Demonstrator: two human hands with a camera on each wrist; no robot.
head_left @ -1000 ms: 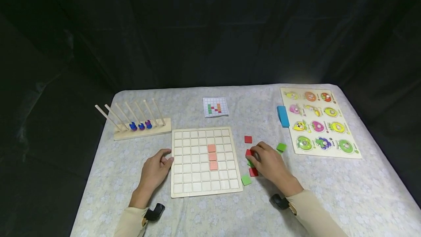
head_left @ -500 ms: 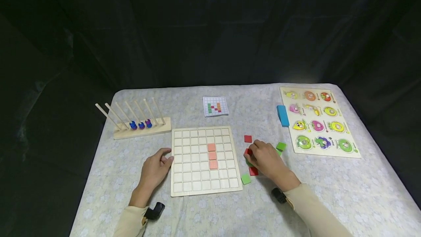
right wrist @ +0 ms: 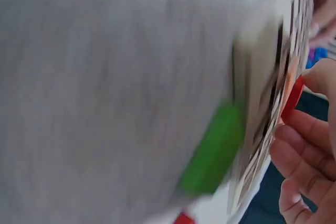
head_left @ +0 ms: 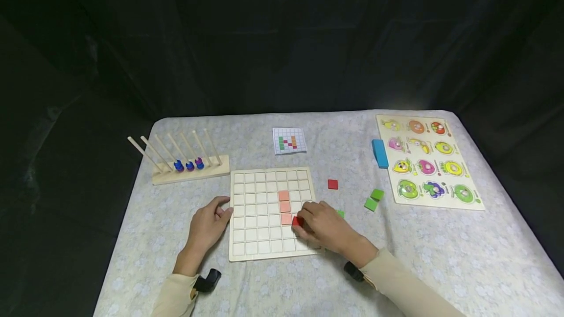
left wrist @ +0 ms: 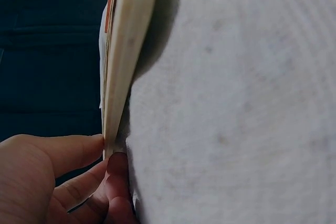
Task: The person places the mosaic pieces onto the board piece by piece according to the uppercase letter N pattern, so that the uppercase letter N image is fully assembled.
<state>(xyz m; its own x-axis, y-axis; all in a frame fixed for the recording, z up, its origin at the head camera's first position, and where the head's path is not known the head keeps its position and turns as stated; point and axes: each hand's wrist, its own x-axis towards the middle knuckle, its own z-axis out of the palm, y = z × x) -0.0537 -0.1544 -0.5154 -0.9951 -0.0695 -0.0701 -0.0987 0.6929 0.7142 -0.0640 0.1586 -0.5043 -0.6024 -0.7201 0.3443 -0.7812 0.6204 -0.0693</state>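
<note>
Right hand [head_left: 326,226] pinches a red tile [head_left: 297,221] over the grid board [head_left: 273,259]

Below centre in the head view, the held tile is just beside the lowest of three orange tiles [head_left: 285,207]; whether it touches the board is hidden by the fingers. Thumb and fingertips grip it at its edges, probably because so thin a piece handles best that way, its face left free. At centre left, the left hand [head_left: 209,226] pinches the board's rim between thumb and fingers, likely to stop it sliding on the cloth. The pattern card [head_left: 289,141] lies flat above the board at upper centre, where it seems easy to glance at. Loose pieces sit right of centre, within easy reach of the right hand: a spare red tile [head_left: 332,184] and two green tiles [head_left: 371,204].

Half a second earlier the right hand was among the loose pieces; now it has crossed onto the board with the red tile. That move uncovers the lower of the two green tiles, while the hand and forearm cover pieces nearer the board's right edge. The left hand, orange tiles and card look unchanged. The right wrist view is smeared, so the green block [right wrist: 212,150] there is perhaps one of those covered pieces.
</note>
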